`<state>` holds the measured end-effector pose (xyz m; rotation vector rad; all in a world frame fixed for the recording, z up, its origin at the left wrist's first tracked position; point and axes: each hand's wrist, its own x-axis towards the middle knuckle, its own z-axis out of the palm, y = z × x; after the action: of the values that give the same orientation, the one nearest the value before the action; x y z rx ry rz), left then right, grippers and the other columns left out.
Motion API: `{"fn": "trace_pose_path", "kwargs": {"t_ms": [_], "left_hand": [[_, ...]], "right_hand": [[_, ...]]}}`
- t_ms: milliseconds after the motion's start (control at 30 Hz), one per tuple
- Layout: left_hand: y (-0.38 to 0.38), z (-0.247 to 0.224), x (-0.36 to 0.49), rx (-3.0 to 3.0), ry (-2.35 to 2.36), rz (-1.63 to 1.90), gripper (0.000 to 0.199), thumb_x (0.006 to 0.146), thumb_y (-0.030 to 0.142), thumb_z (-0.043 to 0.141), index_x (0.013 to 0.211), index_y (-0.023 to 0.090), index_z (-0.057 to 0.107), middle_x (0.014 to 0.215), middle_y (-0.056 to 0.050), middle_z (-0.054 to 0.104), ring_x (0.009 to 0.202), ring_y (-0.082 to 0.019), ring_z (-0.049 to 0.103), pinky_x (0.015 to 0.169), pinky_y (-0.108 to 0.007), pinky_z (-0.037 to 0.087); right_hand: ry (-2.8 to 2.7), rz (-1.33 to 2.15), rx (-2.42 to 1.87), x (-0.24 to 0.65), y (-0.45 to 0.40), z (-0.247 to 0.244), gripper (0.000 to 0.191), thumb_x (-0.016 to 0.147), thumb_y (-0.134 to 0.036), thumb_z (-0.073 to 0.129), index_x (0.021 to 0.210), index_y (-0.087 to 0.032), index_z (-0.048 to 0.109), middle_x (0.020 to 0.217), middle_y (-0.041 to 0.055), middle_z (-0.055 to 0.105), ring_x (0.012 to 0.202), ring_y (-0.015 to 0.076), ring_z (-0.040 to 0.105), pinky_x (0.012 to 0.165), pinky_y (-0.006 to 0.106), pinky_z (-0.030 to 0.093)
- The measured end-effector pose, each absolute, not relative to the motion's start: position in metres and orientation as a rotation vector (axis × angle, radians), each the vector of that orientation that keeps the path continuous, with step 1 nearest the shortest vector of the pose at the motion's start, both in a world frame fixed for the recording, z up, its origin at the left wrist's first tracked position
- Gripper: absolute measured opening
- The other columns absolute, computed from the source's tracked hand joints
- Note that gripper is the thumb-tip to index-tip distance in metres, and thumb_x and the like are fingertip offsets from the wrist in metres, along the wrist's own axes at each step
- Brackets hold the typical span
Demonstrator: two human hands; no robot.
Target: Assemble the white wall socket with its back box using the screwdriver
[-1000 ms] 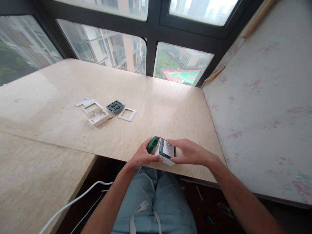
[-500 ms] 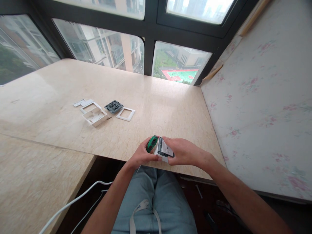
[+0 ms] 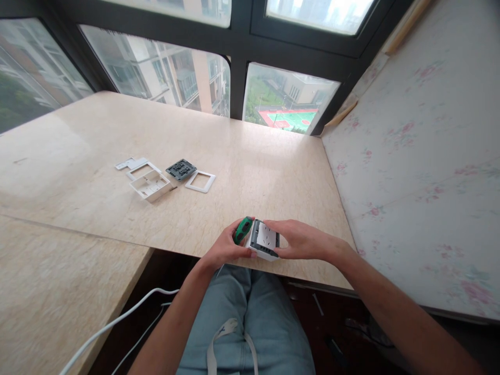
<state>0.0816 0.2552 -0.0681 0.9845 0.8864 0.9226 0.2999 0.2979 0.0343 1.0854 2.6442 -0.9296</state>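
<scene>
My left hand [image 3: 228, 247] is closed round a screwdriver with a green and black handle [image 3: 243, 229]. The same hand grips the left side of a white wall socket [image 3: 267, 236], its thumb at the near edge. The socket's white face with slots sits in a dark grey frame on a white box [image 3: 266, 254], near the table's front edge. My right hand [image 3: 299, 238] pinches the socket's right side, thumb near and fingers at the far edge. Part of the screwdriver shaft shows below my left hand; its tip is hidden.
On the marble-patterned tabletop [image 3: 265, 172] lie an open white box [image 3: 151, 186], a dark grey socket module [image 3: 181, 169], a white frame [image 3: 201, 181] and further white cover pieces [image 3: 142, 169]. White cable [image 3: 117, 325] hangs at lower left. A papered wall [image 3: 410, 182] bounds the right.
My right hand has shifted slightly right, uncovering more of the socket's face. The socket module lies flatter on its box. My left hand keeps its hold on socket and screwdriver.
</scene>
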Motion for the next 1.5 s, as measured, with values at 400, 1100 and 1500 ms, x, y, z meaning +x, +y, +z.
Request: {"fn": "trace_pose_path", "kwargs": {"t_ms": [400,1100,1500], "left_hand": [[0.255,-0.068,0.081,1.003,0.894,0.907,0.096,0.053,0.017,0.091,0.140,0.010,0.050,0.136,-0.016,0.058,0.128,-0.034,0.055,0.111,-0.043,0.042],[0.253,-0.069,0.081,1.050,0.882,0.910,0.096,0.054,0.017,0.091,0.141,0.011,0.050,0.139,-0.016,0.056,0.129,-0.032,0.053,0.112,-0.040,0.041],[0.253,-0.070,0.080,1.031,0.879,0.899,0.095,0.053,0.016,0.091,0.139,0.011,0.052,0.137,-0.015,0.058,0.129,-0.032,0.054,0.112,-0.041,0.040]], "right_hand": [[2.735,-0.836,1.028,0.293,0.293,0.031,0.047,0.073,-0.020,0.063,0.119,-0.010,0.055,0.106,0.0115,0.066,0.088,0.0222,0.060,0.071,0.031,0.041],[2.658,-0.810,1.114,0.292,0.292,0.034,0.058,0.081,-0.025,0.062,0.135,-0.006,0.052,0.119,0.0171,0.065,0.104,0.0290,0.064,0.084,0.036,0.048],[2.673,-0.838,1.006,0.302,0.296,0.028,0.047,0.076,-0.021,0.066,0.120,-0.009,0.056,0.118,0.0159,0.063,0.105,0.0278,0.060,0.089,0.039,0.048]]}}
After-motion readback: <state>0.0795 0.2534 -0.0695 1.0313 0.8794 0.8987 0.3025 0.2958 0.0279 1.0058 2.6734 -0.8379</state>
